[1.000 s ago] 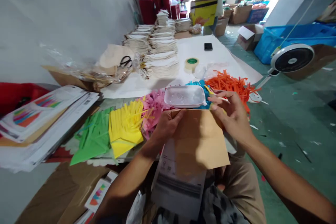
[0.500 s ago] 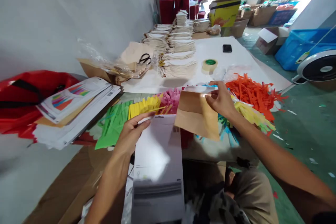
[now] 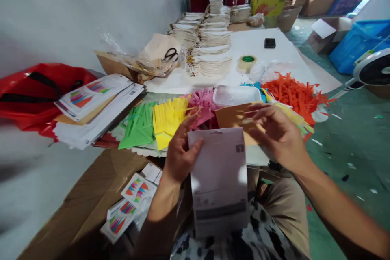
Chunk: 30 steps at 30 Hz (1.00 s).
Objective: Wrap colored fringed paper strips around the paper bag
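Observation:
My left hand (image 3: 180,155) grips the left edge of a white printed card (image 3: 219,178) held upright over my lap. My right hand (image 3: 278,136) is closed on a brown paper envelope (image 3: 233,116), which sits just behind the card's top right corner. Directly beyond them lie fringed paper strips: green (image 3: 138,125), yellow (image 3: 169,117), pink (image 3: 203,103) and orange (image 3: 292,95). A clear plastic tray (image 3: 235,94) rests on the pink and blue strips.
Stacked printed sheets (image 3: 94,107) and a red bag (image 3: 33,89) lie at left. Further back are stacks of cream bags (image 3: 207,48), scissors (image 3: 170,54), a tape roll (image 3: 247,61) and a phone (image 3: 269,42). A fan (image 3: 373,69) and blue crate (image 3: 359,40) stand right. Colour cards (image 3: 131,199) lie on cardboard below.
The white card has been raised upright and brought toward the middle. My right hand has drawn the brown envelope back from the strips to just behind the card's top.

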Available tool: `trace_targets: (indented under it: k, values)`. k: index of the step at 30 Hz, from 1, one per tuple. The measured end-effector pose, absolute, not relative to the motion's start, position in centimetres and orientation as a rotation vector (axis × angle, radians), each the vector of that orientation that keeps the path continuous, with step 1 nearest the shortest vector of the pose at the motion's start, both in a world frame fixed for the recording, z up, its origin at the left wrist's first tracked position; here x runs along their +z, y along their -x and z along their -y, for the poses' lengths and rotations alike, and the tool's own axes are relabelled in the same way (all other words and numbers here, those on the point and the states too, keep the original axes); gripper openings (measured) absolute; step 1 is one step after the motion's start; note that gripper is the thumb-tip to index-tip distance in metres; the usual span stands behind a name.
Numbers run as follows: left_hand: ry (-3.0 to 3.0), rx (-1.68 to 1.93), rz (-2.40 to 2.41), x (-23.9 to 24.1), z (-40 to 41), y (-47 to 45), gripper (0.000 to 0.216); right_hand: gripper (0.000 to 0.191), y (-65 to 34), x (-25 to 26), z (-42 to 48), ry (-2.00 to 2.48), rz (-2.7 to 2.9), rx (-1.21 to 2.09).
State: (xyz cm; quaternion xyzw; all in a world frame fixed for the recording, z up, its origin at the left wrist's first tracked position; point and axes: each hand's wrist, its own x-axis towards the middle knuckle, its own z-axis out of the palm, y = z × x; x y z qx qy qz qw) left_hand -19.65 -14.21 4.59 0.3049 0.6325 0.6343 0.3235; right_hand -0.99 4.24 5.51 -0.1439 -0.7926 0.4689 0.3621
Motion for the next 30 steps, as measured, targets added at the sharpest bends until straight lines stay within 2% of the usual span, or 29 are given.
trace_targets:
  k: [6, 10, 25, 30]
  values:
    - [-0.868, 1.460, -1.328, 0.5, 10.4, 14.2, 0.072, 0.005, -5.9, 4.0, -0.9, 0.524, 2.431, 1.128]
    - [-0.999, 1.372, -1.289, -1.0, 8.8, 12.2, 0.067, 0.008, -9.6, 2.1, -0.5, 0.684, 2.401, 1.150]
    - [-1.250, 1.362, -1.224, -0.6, 6.6, 9.7, 0.059, 0.012, -12.2, 1.5, -1.0, 0.877, 2.251, 1.075]
    - [-1.234, 1.330, -1.216, -0.8, 6.7, 9.8, 0.059, 0.009, -11.8, 1.5, -0.5, 0.885, 2.272, 0.948]
